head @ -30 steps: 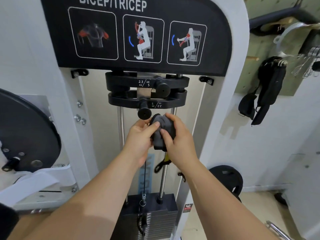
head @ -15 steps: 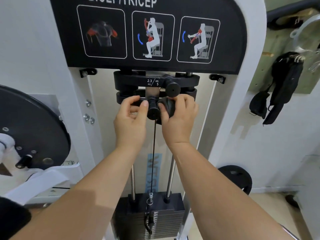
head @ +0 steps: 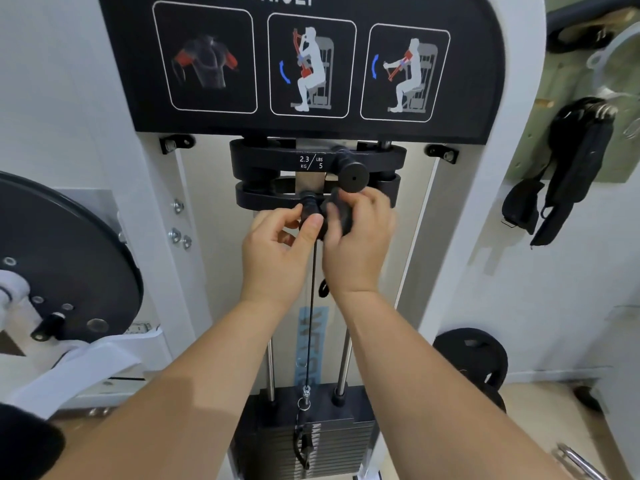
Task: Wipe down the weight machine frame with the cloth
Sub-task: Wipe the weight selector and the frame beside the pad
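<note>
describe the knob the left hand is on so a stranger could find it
Under the black exercise chart on the white machine sit two stacked plates. The knob sticks out of the lower plate, pinched by the left hand; the other knob sits higher right, beside the 2.3 kg label.

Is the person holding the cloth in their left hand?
No, the right hand grips the dark cloth, while the left hand pinches the black knob beside it.
</note>
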